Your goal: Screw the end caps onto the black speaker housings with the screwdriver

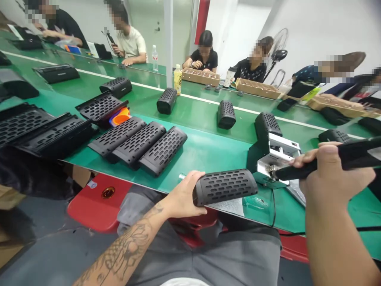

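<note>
Our left hand (181, 196) grips a black perforated cylindrical speaker shell (225, 186); our right hand (330, 174) clasps a black tool (327, 161); brown cardboard trays (201, 75) at upper centre hold small parts.

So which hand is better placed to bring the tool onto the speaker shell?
Probably the right hand: it already grips the black tool, tip pointing toward the speaker shell. The left hand is occupied holding that shell.

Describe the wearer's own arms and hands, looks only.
Both arms are bare, with no sleeves, gloves, watch or rings showing. The left forearm carries a large dark line tattoo running up towards the left hand. The right hand and its forearm show no markings.
</note>
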`<state>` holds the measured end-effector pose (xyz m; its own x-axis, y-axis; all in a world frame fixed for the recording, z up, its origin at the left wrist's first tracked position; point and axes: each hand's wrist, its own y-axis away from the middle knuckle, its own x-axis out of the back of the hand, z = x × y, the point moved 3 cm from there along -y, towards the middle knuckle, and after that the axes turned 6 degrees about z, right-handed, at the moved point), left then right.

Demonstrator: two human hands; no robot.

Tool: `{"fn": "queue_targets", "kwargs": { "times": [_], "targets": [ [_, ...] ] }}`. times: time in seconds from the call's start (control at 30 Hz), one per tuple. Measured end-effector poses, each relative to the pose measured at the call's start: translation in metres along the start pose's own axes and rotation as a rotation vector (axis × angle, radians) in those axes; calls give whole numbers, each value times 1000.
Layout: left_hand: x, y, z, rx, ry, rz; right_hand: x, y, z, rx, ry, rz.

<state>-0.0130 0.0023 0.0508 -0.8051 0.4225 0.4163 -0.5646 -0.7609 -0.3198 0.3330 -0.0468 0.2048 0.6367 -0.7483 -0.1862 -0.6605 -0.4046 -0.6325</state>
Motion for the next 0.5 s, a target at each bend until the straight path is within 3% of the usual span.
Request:
{"fn": "queue_targets", "kwargs": {
  "times": [0.07,0.13,0.23,0.37,0.5],
  "targets": [
    [-7,12,-4,-7,-42,68,21,-20,24,63,90,75],
    [-12,13,-9,46,-67,177,32,-26,44,40,88,49],
    [-23,-17,-19,199,-62,350,39,-21,55,-32,64,-11],
    [-55,-111,-28,295,68,536,46,-15,53,-129,60,-76],
    [-107,-227,-30,234,118,574,54,-14,48,-219,64,-141]
  ]
}}
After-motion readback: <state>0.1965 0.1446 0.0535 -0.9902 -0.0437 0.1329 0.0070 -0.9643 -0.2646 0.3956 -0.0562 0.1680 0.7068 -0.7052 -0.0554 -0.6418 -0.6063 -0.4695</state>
